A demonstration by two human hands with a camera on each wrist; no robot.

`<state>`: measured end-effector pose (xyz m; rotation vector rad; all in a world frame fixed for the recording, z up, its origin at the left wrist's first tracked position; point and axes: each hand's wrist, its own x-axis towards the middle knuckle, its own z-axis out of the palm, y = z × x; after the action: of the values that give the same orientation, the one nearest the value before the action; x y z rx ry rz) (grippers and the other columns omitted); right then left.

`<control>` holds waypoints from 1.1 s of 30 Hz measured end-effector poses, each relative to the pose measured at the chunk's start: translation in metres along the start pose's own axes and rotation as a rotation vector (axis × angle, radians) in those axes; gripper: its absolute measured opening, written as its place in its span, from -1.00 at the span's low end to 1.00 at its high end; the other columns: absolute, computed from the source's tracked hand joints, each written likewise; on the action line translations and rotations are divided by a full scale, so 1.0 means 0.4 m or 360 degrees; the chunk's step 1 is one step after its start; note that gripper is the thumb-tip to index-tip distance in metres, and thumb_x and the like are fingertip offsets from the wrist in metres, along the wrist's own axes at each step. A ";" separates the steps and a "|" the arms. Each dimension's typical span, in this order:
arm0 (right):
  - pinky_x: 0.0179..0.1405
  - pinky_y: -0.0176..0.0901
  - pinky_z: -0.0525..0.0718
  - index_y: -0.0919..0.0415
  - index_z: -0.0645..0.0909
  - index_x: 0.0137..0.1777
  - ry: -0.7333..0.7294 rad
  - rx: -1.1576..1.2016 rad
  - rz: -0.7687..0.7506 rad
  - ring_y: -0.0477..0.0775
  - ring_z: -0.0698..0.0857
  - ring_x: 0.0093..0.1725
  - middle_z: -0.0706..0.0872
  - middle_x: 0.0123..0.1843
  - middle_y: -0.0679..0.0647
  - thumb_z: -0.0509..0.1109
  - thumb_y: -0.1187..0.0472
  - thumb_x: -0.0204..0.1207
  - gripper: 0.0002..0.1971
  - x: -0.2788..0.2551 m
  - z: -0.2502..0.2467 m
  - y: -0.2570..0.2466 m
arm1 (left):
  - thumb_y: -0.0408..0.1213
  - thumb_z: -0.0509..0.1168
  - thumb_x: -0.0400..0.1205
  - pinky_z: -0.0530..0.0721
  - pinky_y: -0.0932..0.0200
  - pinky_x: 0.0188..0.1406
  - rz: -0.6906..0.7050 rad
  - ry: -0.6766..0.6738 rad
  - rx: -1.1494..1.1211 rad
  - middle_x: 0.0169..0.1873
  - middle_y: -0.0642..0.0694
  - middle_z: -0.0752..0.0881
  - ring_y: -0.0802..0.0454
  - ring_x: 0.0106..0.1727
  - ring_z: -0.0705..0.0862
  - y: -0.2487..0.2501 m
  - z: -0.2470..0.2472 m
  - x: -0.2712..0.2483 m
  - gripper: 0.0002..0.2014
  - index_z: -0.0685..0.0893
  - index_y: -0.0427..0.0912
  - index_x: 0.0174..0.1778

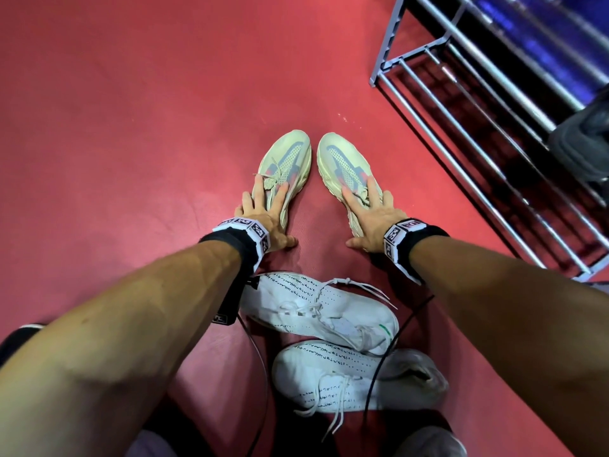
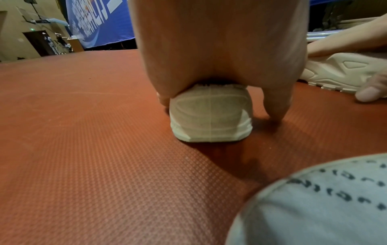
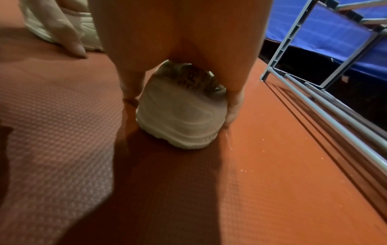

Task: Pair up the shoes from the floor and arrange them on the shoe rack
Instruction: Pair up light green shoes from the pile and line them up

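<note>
Two cream sneakers with blue and red mesh stand side by side on the red floor, toes pointing away from me. My left hand (image 1: pixel 263 209) lies over the back half of the left sneaker (image 1: pixel 290 153), fingers straight and spread across its laces, thumb down on the floor beside the heel (image 2: pixel 209 116). My right hand (image 1: pixel 372 212) rests the same way on the right sneaker (image 1: pixel 336 156), straddling its heel (image 3: pixel 180 119). The grey shoe rack (image 1: pixel 388 37) stands to the right of the pair, its rails (image 3: pixel 326 116) close to my right hand.
A pair of white knit sneakers (image 1: pixel 316 305) (image 1: pixel 329 380) lies between my forearms, one partly over the other, with black cables across them. A dark shoe (image 1: pixel 583 140) sits on the rack at the right edge. Bare red floor stretches to the left and ahead.
</note>
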<state>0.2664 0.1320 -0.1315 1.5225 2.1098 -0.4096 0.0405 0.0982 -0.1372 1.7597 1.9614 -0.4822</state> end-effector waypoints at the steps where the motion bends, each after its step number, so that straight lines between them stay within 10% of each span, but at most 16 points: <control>1: 0.29 0.23 0.59 -0.33 -0.43 0.63 -0.0028 0.0003 -0.0004 0.39 0.09 0.60 -0.52 0.66 0.18 0.48 -0.29 0.41 0.14 0.000 -0.004 0.002 | 0.29 0.46 0.39 0.20 -0.18 0.58 -0.0001 0.0003 0.0004 0.60 -0.14 -0.52 -0.30 0.64 -0.03 0.000 0.000 0.000 0.19 -0.37 0.30 0.63; 17: 0.31 0.13 0.48 -0.16 -0.38 0.68 0.0077 0.0016 -0.0036 0.36 0.23 0.51 -0.46 0.67 0.30 0.39 -0.17 0.53 0.03 0.010 0.006 0.001 | 0.32 0.35 0.48 0.18 -0.19 0.57 -0.0015 0.0015 -0.0002 0.58 -0.11 -0.57 -0.34 0.62 0.03 -0.007 0.007 0.020 0.08 -0.41 0.34 0.60; 23: 0.34 0.16 0.43 -0.22 -0.24 0.69 0.0209 0.0266 0.0065 0.37 0.28 0.43 -0.30 0.72 0.17 0.35 -0.12 0.53 -0.08 -0.043 -0.062 -0.055 | 0.14 0.20 0.66 0.44 -0.07 0.25 0.0066 0.0298 0.0130 0.66 -0.37 -0.26 -0.30 0.39 0.34 0.010 0.001 -0.025 -0.12 -0.29 0.12 0.69; 33: 0.29 0.20 0.44 -0.14 -0.19 0.72 0.0720 0.0416 0.0422 0.43 0.29 0.44 -0.17 0.71 0.33 0.38 -0.21 0.50 -0.04 -0.167 -0.307 -0.027 | 0.03 0.17 0.68 0.43 -0.16 0.32 0.0323 0.0612 0.0026 0.66 -0.38 -0.17 -0.38 0.37 0.35 0.107 -0.364 -0.120 -0.22 -0.17 0.09 0.71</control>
<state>0.2458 0.1389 0.0068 2.1870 2.1965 -0.2689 0.0718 0.1428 0.0125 2.1615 1.9912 -0.0935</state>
